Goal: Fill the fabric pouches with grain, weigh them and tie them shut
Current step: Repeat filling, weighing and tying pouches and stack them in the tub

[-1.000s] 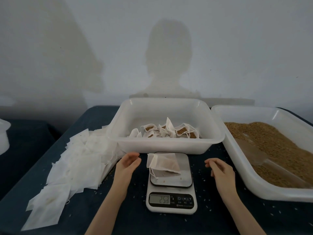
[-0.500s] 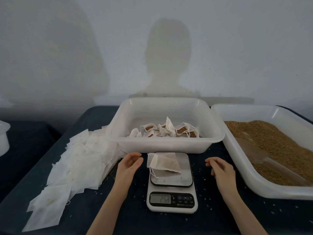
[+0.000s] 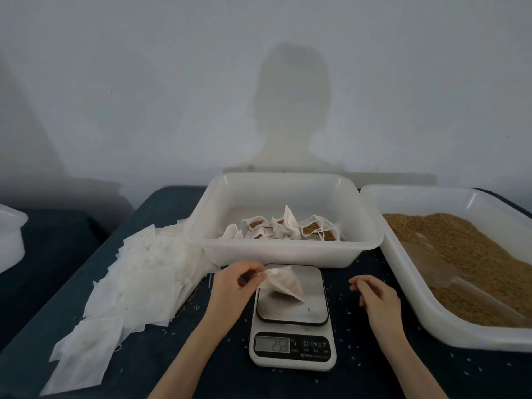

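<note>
Half a sec ago the left hand (image 3: 233,286) sat open just beside the scale (image 3: 292,318) w/ the filled pouch (image 3: 283,283) lying flat on the platform; now thumb & fingers pinch the pouch's top-left corner and that end is tipped up, the low corner apparently touching the plate. Readout's lit but too blurred to read, approx the same figures as before. Judgement: weighing of this pouch is done and it's being picked up for tying, so the step in hand is moving from weigh to tie. Left forearm comes in from bottom centre-left, wrist bent slightly inward, fingers curled over the fabric edge. Right hand (image 3: 377,298) hasn't shifted: rests on the tabletop (image 3: 161,367) just right of the scale, fingers loosely curled, holding nothing, near the grain tub (image 3: 414,286) w/ the scoop (image 3: 426,257) half buried in it. Finished pouches (image 3: 288,228) sit in the middle tub (image 3: 288,254) behind the scale; a stack of empty pouches (image 3: 138,277) fans out on the left. Next probably needs both hands on the drawstring, and the pouch mouth kept up or grain spills; loose grains already dot the cloth.
</note>
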Available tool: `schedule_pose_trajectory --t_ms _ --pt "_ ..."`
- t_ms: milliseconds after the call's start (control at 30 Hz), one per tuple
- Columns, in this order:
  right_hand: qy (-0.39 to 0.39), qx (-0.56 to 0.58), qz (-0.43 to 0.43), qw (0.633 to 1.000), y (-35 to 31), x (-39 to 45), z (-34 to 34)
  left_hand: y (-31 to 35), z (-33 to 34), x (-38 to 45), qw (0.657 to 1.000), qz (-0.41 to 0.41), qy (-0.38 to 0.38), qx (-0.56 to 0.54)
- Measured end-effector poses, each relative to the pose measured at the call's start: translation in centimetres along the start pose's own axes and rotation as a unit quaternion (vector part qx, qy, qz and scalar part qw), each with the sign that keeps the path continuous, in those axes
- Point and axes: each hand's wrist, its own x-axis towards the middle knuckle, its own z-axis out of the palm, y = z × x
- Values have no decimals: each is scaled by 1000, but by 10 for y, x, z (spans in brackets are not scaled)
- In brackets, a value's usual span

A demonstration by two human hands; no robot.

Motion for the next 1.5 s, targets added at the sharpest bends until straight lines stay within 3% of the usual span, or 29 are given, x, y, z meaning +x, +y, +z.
schedule_pose_trajectory --t_ms 133,367,400,467,567,600,667,733,833,933,1000,1067,1200,1367,1500 --pt "-2 -1 -2 1000 -2 -2 0 33 -19 25 999 46 3 -16" --pt "-14 -2 6 1000 -7 -4 0 56 -38 100 978 -4 207 7" --pt "-15 -1 8 1000 -7 -4 0 54 -36 107 979 -14 203 28" --pt "-18 -5 10 1000 -8 -5 0 42 -27 117 986 -40 126 100" --pt "-21 -13 7 1000 -9 -5 -1 25 -17 119 950 -106 -105 276" --pt "-21 -15 6 1000 -8 -5 0 22 -16 119 936 -111 -162 292" --pt "-22 -18 5 1000 -8 -6 -1 18 -19 118 938 -114 -202 259" --pt "-22 -19 5 1000 -8 -5 0 18 -28 114 960 -120 -165 191" --pt "-21 -24 3 999 -8 -5 0 17 -51 100 982 -99 -7 160" --pt "-24 -30 0 999 -8 -5 1 3 -84 79 940 -97 122 304" --pt "-28 -33 0 999 -8 -4 1 -14 -105 64 903 -148 87 394" --pt "-31 -37 -3 999 -8 -4 2 -29 -116 51 887 -190 -3 421" --pt "-32 -44 -13 998 -8 -5 2 -58 -104 30 868 -163 -131 450" --pt "-28 -44 -12 999 -7 -5 2 -73 -95 19 871 -88 -67 478" --pt "-31 -43 -15 998 -6 -5 1 -71 -94 18 894 -67 -32 442"
